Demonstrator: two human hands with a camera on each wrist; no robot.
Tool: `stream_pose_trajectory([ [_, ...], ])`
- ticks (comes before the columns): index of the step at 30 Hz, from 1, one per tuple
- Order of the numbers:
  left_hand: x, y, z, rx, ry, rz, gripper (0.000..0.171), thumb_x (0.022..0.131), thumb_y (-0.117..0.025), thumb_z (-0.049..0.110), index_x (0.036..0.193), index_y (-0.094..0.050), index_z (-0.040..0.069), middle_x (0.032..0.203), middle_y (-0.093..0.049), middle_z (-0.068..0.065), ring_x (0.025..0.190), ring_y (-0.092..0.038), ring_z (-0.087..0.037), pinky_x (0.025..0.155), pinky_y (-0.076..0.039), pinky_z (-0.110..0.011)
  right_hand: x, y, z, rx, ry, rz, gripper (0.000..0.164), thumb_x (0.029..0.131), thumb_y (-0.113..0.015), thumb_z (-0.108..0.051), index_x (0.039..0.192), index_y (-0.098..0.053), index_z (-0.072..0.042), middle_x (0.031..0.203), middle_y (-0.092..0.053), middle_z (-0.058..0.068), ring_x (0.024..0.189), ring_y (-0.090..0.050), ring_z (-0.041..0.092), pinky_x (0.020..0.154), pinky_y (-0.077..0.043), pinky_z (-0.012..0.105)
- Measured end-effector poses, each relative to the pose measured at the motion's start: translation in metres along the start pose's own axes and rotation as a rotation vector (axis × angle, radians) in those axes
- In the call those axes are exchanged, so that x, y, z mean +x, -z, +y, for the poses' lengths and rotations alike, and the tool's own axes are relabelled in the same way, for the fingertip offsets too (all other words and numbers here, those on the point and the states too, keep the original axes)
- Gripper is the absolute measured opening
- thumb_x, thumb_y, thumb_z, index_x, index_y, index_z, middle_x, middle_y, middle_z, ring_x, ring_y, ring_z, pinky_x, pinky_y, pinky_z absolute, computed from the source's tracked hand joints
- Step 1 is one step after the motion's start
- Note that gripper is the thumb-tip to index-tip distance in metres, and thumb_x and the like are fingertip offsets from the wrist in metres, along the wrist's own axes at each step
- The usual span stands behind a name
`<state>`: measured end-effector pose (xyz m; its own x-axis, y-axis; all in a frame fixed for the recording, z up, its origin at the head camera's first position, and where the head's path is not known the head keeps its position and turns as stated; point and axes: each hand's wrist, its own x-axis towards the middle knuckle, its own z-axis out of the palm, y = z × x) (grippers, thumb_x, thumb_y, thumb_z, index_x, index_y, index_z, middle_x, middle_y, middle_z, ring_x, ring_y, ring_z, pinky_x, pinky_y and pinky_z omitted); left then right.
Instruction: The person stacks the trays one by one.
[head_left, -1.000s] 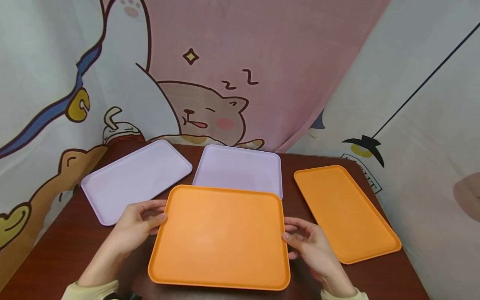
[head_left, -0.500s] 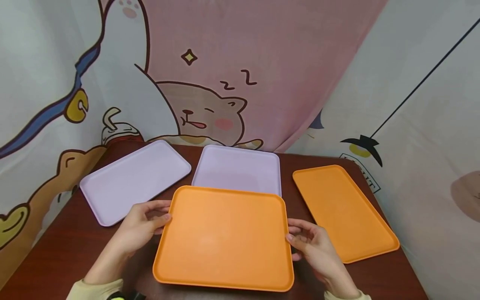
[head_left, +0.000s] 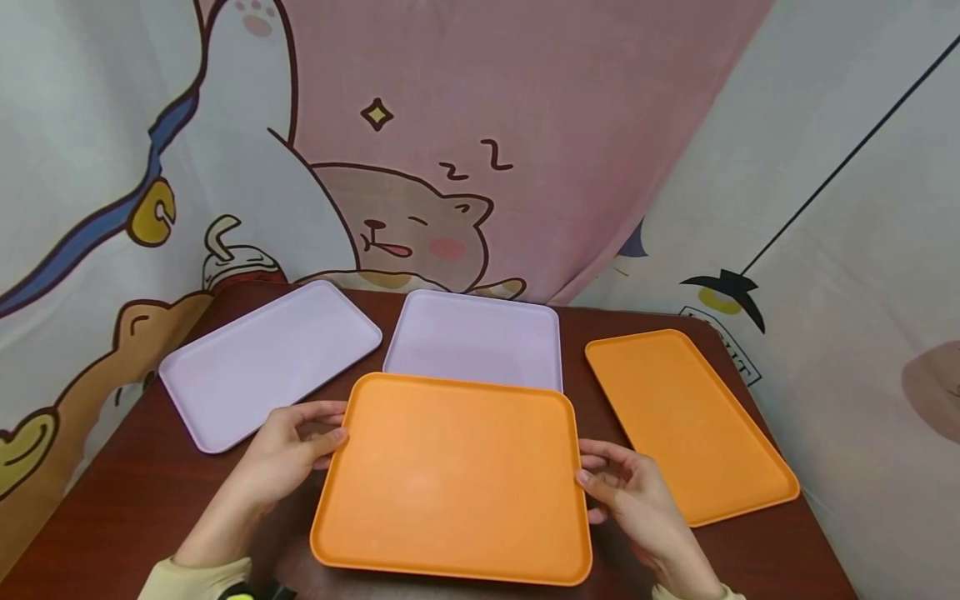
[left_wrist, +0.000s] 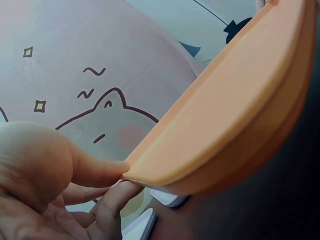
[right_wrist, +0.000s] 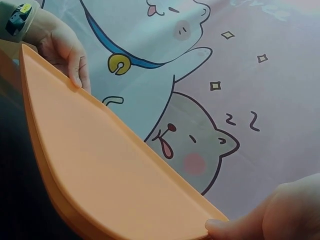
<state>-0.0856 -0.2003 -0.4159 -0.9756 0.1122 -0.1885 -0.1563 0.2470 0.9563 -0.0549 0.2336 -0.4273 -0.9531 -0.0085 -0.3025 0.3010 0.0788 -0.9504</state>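
One orange rectangular tray (head_left: 450,479) is sitting raised above the reddish-brown table (head_left: 90,525) between our hands, its longer axis running roughly side to side, so neither hand is nearer: our left hand (head_left: 285,454) is pinching its left short edge and our right hand (head_left: 632,493) is pinching the opposite one, each thumb on the rim. Just beyond, it is partly hiding a lavender tray (head_left: 476,337), while another lavender tray (head_left: 270,362) is lying aslant to the left and a second orange tray (head_left: 690,425) to the right, before a cartoon-printed curtain (head_left: 562,108).
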Motion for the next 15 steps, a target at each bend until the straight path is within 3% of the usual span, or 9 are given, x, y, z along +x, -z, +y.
stream_pose_trajectory([
  [15,0.0036,-0.0041,-0.0048,-0.008,0.017,0.001,0.042,0.102,-0.067,0.001,0.141,-0.058,-0.010,0.122,-0.068,-0.021,0.100,-0.072,-0.027,0.075,-0.064,-0.037,-0.0006,0.0037,0.0011,-0.006,-0.009,-0.002,0.046,0.098,-0.070,0.007,0.142,-0.057,0.011,0.110,-0.064,0.018,0.088,-0.069,0.022,0.056,-0.061,0.037],
])
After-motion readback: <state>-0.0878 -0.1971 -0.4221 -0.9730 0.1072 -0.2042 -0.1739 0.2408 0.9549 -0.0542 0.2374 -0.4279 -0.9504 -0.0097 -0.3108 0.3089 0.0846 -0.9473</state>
